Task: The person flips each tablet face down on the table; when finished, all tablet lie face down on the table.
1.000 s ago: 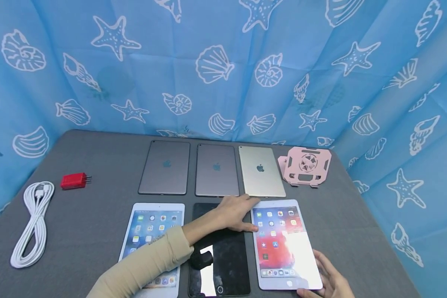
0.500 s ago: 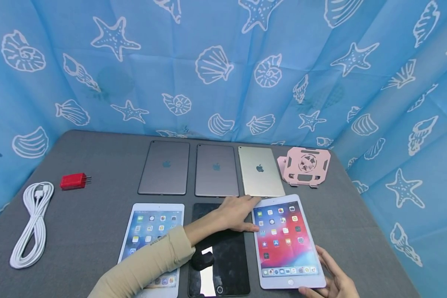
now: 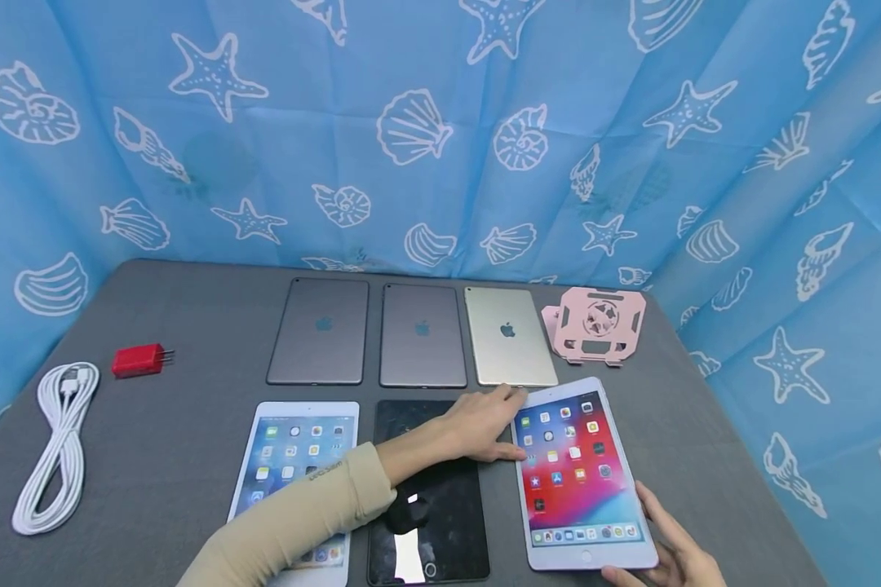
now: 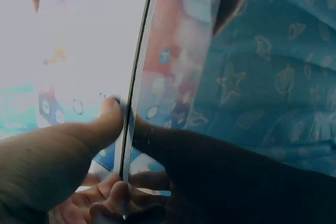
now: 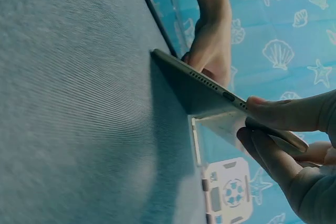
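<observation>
A tablet with a white front (image 3: 580,465) and a lit red-and-blue home screen lies between both hands at the right of the front row. My left hand (image 3: 484,424) reaches across a black tablet (image 3: 448,514) and pinches the white tablet's left edge near the top. In the left wrist view the thumb (image 4: 84,135) presses on the bright screen, with fingers under the edge. My right hand (image 3: 671,542) grips its lower right corner. The right wrist view shows this tablet (image 5: 176,80) tilted, the right side raised off the cloth, thumb on one face and fingers on the other.
Another white-front tablet (image 3: 308,436) lies partly under the left forearm. Behind are two dark grey tablets (image 3: 319,342) (image 3: 422,346) and a gold one (image 3: 510,346), backs up. A pink stand (image 3: 598,326) is at back right; a red charger (image 3: 138,360) and coiled white cable (image 3: 62,448) are left.
The white tablet has slid right, away from the black tablet, and tilted so its screen glare is mostly gone. Both hands moved right with it, keeping their hold.
</observation>
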`<act>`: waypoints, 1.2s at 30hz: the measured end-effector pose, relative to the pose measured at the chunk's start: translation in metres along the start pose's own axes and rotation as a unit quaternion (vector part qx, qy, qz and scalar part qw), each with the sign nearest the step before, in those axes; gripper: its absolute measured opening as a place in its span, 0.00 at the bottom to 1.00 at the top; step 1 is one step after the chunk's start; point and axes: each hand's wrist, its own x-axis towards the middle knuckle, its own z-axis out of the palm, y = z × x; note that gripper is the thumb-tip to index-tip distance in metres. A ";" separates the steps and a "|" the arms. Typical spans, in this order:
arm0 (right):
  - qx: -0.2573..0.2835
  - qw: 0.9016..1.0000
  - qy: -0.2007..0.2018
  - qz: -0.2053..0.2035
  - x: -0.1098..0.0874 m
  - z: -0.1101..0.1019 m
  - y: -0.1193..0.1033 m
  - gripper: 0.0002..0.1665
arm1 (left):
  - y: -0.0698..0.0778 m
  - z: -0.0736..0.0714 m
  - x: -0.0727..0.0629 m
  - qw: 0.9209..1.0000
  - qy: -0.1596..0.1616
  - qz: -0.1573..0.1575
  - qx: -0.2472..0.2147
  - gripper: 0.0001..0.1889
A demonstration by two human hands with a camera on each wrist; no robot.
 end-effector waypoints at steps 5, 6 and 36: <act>-0.032 0.999 -0.007 -0.026 -0.002 -0.006 0.000 0.68 | 0.007 0.005 0.007 1.000 -0.011 0.004 -0.005 0.51; -0.044 0.999 -0.009 -0.030 -0.003 -0.007 -0.001 0.68 | 0.008 0.005 0.008 1.000 -0.013 0.004 -0.006 0.52; -0.162 0.949 0.073 -0.262 -0.014 0.024 -0.039 0.54 | 0.001 -0.051 0.014 0.981 0.024 0.081 -0.177 0.50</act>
